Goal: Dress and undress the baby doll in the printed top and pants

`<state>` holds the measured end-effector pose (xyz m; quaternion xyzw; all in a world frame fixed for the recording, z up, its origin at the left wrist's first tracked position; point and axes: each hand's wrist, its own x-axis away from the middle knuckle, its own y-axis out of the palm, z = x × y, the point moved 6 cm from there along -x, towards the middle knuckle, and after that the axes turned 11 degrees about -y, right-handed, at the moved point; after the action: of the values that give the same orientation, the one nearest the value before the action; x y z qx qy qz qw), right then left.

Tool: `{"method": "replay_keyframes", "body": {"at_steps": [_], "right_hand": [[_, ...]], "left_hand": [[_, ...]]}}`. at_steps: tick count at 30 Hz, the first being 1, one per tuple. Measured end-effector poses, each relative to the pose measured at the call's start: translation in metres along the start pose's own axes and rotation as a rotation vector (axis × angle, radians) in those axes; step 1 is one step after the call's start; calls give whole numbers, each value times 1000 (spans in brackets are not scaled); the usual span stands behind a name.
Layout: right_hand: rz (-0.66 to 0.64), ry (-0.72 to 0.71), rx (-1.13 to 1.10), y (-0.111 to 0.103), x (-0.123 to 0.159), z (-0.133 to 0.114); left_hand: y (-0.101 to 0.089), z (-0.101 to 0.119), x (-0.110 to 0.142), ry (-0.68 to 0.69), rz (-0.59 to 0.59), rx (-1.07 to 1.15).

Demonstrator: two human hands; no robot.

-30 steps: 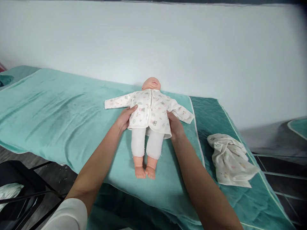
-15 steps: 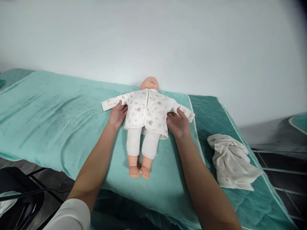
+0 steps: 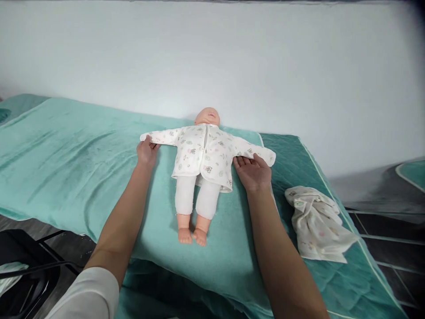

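The doll's hands are hidden inside the sleeves of its white patterned jacket (image 3: 203, 153), and the black chair (image 3: 26, 266) is cut off. The pink plastic doll in white trousers (image 3: 207, 195) lies on the pale green cloth (image 3: 109, 177). Left of the doll, our left hand (image 3: 148, 150), now farther out than before, curls half-closed at a cuff; we cannot tell its grip. Right of it, our right hand (image 3: 253, 172) lies open, palm up, fingertips under the other sleeve.

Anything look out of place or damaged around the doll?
The printed cloth lies crumpled on the dark green cover, untidy beside the neatly spread jacket. The white leg coverings look slightly frayed at the hems. No spills visible.
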<state>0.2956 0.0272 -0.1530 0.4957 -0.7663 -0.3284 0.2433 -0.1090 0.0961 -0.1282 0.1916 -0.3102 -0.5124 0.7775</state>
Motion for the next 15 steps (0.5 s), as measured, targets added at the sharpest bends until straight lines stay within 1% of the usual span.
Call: {"method": "replay_keyframes", "body": {"at_steps": [5, 9, 11, 13, 15], "right_hand": [[24, -33, 24, -5, -1, -7], [83, -76, 18, -15, -5, -19], [110, -113, 15, -24, -10, -26], [152, -154, 27, -39, -17, -34], [180, -224, 64, -54, -25, -41]], "left_hand": [[-7, 10, -10, 63, 101, -44], [-13, 15, -15, 129, 143, -36], [-16, 16, -18, 158, 161, -30], [-17, 16, -20, 173, 162, -29], [-18, 18, -20, 205, 173, -67]]}}
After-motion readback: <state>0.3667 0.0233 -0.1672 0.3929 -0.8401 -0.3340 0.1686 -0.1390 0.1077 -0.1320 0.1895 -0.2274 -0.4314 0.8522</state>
